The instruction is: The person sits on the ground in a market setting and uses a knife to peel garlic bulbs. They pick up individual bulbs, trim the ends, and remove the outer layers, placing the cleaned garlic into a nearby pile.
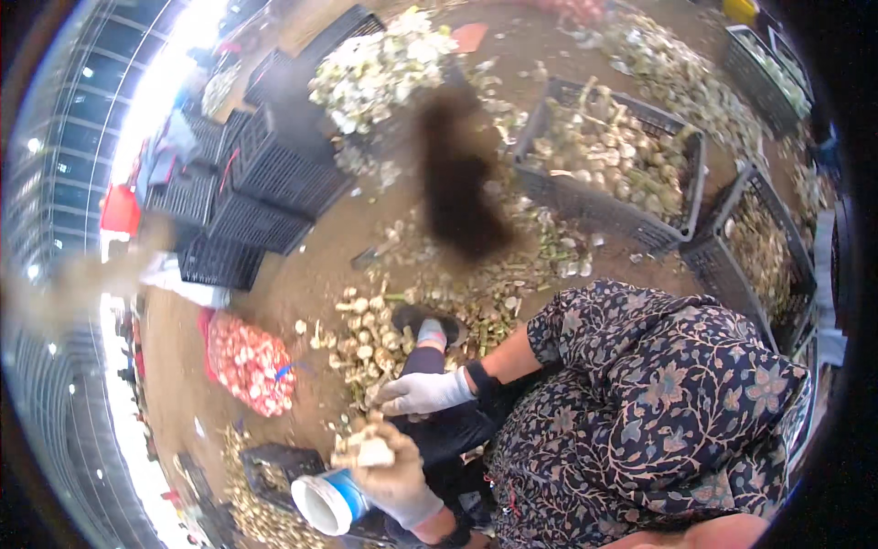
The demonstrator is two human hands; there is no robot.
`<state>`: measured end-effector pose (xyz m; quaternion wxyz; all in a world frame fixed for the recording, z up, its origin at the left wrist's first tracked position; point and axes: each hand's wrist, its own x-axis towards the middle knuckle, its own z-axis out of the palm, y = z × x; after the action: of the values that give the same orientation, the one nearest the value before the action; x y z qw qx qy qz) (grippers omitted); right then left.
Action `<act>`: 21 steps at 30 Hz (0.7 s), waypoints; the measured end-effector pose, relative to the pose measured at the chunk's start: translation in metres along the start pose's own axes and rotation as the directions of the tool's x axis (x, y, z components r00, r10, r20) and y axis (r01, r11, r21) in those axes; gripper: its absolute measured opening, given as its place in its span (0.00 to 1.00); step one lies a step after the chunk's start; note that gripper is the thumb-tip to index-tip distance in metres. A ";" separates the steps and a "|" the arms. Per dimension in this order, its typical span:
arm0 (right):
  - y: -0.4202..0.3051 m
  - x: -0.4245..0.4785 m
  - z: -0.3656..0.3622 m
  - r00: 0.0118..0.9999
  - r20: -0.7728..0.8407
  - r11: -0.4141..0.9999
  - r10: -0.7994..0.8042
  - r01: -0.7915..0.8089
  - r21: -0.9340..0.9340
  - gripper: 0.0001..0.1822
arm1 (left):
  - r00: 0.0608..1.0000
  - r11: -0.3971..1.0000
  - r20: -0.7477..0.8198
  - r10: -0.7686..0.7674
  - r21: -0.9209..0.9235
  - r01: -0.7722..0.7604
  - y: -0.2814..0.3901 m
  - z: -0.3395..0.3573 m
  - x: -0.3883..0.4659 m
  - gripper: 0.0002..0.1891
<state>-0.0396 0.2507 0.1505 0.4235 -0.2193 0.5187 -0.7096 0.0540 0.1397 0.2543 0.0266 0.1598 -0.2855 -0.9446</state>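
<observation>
My left hand (pixel 391 470), in a soiled knit glove, grips garlic (pixel 376 453) above a blue and white plastic bucket (pixel 322 504). My right hand (pixel 425 393), in a white glove, reaches across my dark trouser leg beside it. Its fingertips point down towards the garlic; whether they hold anything is hidden. A loose heap of garlic bulbs (pixel 363 336) lies on the floor by my shoe (pixel 446 328). Cut stems and leaves (pixel 490 316) are scattered past the shoe.
A red mesh sack of garlic (pixel 250 364) lies ahead. Black plastic crates (pixel 274 171) are stacked to the right of it. A garlic-filled crate (pixel 603 199) and another crate (pixel 727 274) stand on my right. A dark blurred spot (pixel 463 185) covers part of the view.
</observation>
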 end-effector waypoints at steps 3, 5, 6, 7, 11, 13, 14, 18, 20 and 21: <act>0.049 0.027 -0.028 0.915 -0.192 0.885 -0.355 0.395 0.247 0.20 | 0.953 0.956 0.122 -0.279 0.127 0.264 -0.066 0.048 0.059 0.14; 0.046 0.017 -0.031 0.910 -0.207 0.925 -0.360 0.376 0.047 0.19 | 0.829 0.801 0.173 -0.532 0.422 0.425 -0.093 0.114 0.065 0.18; 0.047 0.010 -0.032 0.901 -0.223 0.926 -0.371 0.376 -0.021 0.18 | 0.798 0.798 0.230 -0.557 0.416 0.437 -0.108 0.130 0.060 0.21; 0.048 0.018 -0.030 0.876 -0.238 0.908 -0.419 0.412 -0.080 0.18 | 0.772 0.797 0.283 -0.569 0.421 0.433 -0.112 0.137 0.056 0.23; 0.103 0.066 -0.050 0.548 -0.343 0.646 -0.763 0.652 -0.397 0.16 | 0.730 0.691 0.563 -0.387 0.702 -0.175 -0.096 0.155 0.009 0.36; 0.137 0.086 -0.071 0.595 -0.398 0.715 -0.699 0.599 -0.360 0.13 | 0.665 0.824 0.511 -0.545 0.473 0.312 -0.078 0.165 -0.019 0.40; 0.150 0.090 -0.080 0.698 -0.419 0.814 -0.581 0.512 -0.275 0.10 | 0.616 0.790 0.502 -0.607 0.304 0.532 -0.062 0.172 -0.032 0.43; 0.090 0.084 -0.035 0.847 -0.357 0.918 -0.395 0.377 -0.123 0.07 | 0.482 0.338 0.572 -0.664 -0.345 0.876 0.001 0.197 -0.061 0.46; 0.096 0.075 -0.034 0.832 -0.364 0.908 -0.419 0.380 -0.175 0.10 | 0.379 -0.007 0.663 -0.646 -0.501 0.865 0.016 0.207 -0.059 0.37; 0.082 0.070 -0.027 0.821 -0.359 0.892 -0.445 0.369 -0.263 0.11 | 0.349 -0.160 0.706 -0.616 -0.546 0.822 0.027 0.211 -0.059 0.33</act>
<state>-0.0676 0.1986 0.0564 0.1216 -0.2095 0.5989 -0.7633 0.0422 0.2373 0.4515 -0.4598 0.1542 0.3904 -0.7826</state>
